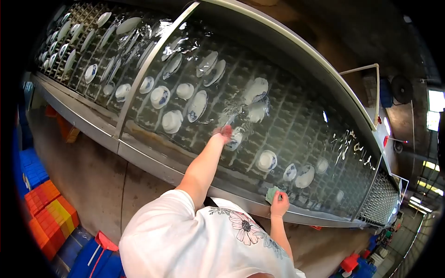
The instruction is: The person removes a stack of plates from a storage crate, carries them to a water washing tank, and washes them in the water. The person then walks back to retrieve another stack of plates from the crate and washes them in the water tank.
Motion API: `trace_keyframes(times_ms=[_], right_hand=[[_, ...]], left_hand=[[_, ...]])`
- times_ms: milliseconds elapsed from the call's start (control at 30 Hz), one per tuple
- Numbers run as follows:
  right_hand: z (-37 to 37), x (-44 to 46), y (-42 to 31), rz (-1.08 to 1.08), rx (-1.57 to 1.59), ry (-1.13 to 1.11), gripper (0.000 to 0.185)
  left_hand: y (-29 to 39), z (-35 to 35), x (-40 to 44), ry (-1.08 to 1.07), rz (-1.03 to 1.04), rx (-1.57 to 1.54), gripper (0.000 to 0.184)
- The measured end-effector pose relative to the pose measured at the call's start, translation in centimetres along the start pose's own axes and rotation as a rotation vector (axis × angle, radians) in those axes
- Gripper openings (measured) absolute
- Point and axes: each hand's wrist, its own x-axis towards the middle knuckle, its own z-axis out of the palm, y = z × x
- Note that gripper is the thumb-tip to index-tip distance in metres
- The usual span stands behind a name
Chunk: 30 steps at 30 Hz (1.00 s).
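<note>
My left hand (225,132) is dipped into the water of a long metal trough, its fingers blurred by splashing. Right beside it lies a blue-and-white dish (235,139). Just past it are a patterned plate (256,90) and another plate (257,111), both under rippling water. At the near edge of the trough, my right hand (279,202) pinches a pale green cloth (271,194). Not far from that hand sit a bowl (267,161), a small dish (290,172) and an oval plate (305,176).
A pegged conveyor belt (306,125) runs under the water, with several plates and bowls toward the left. A metal bar (155,69) crosses the trough, whose steel rim (157,162) is close to my body. Orange crates (44,197) stand on the floor at left.
</note>
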Motion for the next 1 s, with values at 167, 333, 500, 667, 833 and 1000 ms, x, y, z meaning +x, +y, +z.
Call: trace_keyframes(times_ms=[167, 333, 500, 667, 833, 1000], right_hand=[[0.1, -0.2, 0.0, 0.031, -0.007, -0.001, 0.019], [0.0, -0.1, -0.5, 0.045, 0.03, 0.012, 0.017], [0.4, -0.2, -0.7, 0.014, 0.025, 0.001, 0.02], [0.0, 0.7, -0.8, 0.019, 0.199, -0.08, 0.022], [1.1, 3.1, -5.8, -0.068, 0.784, -0.056, 0.019], [-2.2, 5.7, -11.4, -0.569, 0.596, 0.077, 0.017]], left_hand=[[2.1, -0.6, 1.8, -0.102, -0.052, -0.045, 0.053], [-0.3, -0.1, -3.4, -0.09, 0.128, 0.187, 0.066], [-5.5, -0.3, -5.3, 0.023, 0.264, 0.604, 0.057], [-12.3, -4.5, -6.5, -0.246, -0.2, 1.202, 0.035], [-17.9, -3.4, -17.3, -0.193, -0.373, 1.49, 0.086], [-19.0, -1.6, -18.6, -0.478, -0.105, 1.15, 0.071]])
